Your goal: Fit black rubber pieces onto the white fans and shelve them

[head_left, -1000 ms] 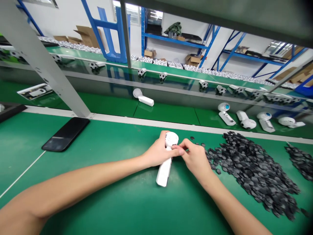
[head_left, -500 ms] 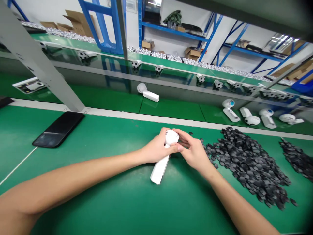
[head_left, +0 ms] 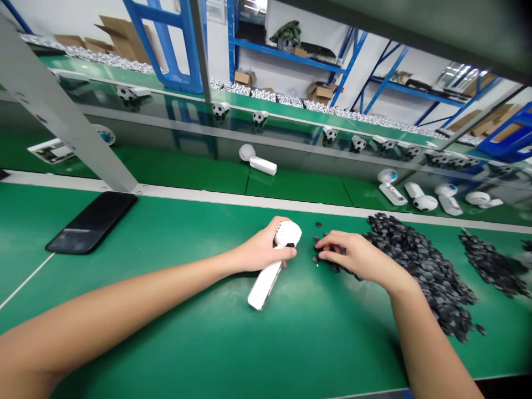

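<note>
My left hand (head_left: 262, 247) is wrapped round a white hand-held fan (head_left: 270, 268) with a round head and a long handle, its handle pointing toward me over the green table (head_left: 208, 332). My right hand (head_left: 361, 256) has its fingers curled down onto loose small black pieces (head_left: 322, 248) at the left edge of a big black pile (head_left: 419, 266). The fingertips press together on the pieces; what they pinch is too small to make out.
A black phone (head_left: 92, 223) lies at the left by a grey post (head_left: 62, 119). Beyond a white strip runs a conveyor (head_left: 291, 185) carrying white fans (head_left: 258, 160) (head_left: 390, 185). A second black pile (head_left: 490, 260) sits far right. Blue racks stand behind.
My right hand left the fan's head and moved right to the loose black pieces. My left hand still holds the fan, which tilted slightly.
</note>
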Action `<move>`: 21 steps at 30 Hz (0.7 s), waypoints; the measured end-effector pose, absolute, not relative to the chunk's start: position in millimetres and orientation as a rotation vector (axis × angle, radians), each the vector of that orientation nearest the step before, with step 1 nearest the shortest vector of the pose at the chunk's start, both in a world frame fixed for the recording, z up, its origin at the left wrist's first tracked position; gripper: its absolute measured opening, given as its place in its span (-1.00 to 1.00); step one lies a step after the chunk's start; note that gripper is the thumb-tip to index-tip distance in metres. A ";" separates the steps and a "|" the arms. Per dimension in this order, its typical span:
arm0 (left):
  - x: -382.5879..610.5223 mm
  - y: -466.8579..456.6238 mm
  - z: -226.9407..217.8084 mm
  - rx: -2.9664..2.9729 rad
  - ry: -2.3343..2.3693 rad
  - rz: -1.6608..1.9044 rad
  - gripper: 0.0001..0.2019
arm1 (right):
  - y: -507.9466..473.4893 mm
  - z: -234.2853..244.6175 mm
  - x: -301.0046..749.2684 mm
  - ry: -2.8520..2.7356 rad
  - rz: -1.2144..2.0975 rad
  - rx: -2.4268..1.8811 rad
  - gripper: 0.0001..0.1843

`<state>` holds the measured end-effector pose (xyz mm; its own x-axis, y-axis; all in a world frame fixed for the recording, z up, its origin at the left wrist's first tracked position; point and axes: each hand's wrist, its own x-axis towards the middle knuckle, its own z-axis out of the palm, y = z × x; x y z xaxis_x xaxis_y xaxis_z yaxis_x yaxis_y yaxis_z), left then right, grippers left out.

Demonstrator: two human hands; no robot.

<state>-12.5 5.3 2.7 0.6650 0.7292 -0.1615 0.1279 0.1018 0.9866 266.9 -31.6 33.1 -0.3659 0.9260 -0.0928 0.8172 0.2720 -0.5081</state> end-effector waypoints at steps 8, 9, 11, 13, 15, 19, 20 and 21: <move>-13.5 6.4 1.4 1.429 0.751 0.507 -0.41 | -24.8 24.6 268.7 -2.385 0.727 -1.643 -0.75; -13.6 6.5 2.0 1.431 0.750 0.504 -0.41 | -23.6 24.0 270.6 -2.383 0.706 -1.652 -0.74; -13.6 6.7 2.3 1.432 0.749 0.506 -0.41 | -21.7 22.9 273.7 -2.382 0.660 -1.665 -0.74; -13.1 6.9 0.8 1.419 0.748 0.513 -0.41 | -20.5 22.0 273.8 -2.387 0.623 -1.647 -0.76; -12.0 6.6 -1.9 1.383 0.734 0.528 -0.42 | -20.5 21.9 269.4 -2.369 0.569 -1.618 -0.77; -9.7 1.8 -2.2 1.244 0.693 0.662 -0.41 | -29.3 27.8 245.0 -1.962 0.735 -1.619 -0.76; -9.5 -0.7 0.4 1.239 0.694 0.706 -0.40 | -33.8 30.5 236.3 -1.793 0.849 -1.590 -0.75; -9.4 -3.7 4.0 1.266 0.702 0.747 -0.39 | -39.1 33.5 227.1 -1.633 0.962 -1.532 -0.74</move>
